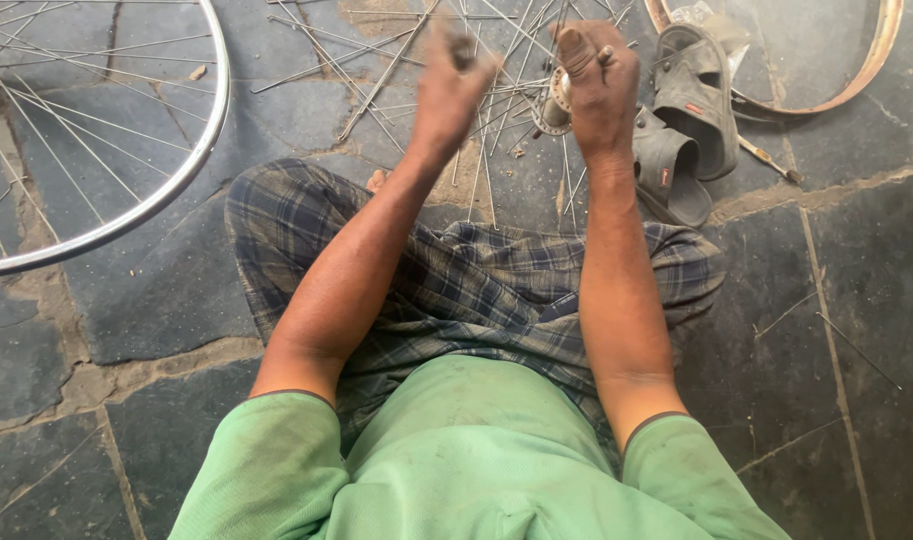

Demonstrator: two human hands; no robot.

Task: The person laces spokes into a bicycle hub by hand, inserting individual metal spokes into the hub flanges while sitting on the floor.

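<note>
The round silver metal hub (554,105), thin steel spokes (497,70) fanning from it, lies on the stone floor beneath your hands. Your left hand (447,85) pinches something small and dark; your right hand (599,80) is curled shut, contents unclear. A jerk could bend spokes.

bicycle repair spot | stone-slab floor (157,300) | spoked wheel (97,130) | loose spokes (397,60) | bare rim (867,70)

Two hands are raised: the left hand (447,85) and the right hand (597,80). Beyond their fingers lies one wheel hub (555,103) among loose spokes (377,75), too many and too tangled to count. Right of the fingers lie two sandals (682,130). One spoked wheel (127,215) lies left of the fingers, one bare rim (867,75) to their right.
</note>
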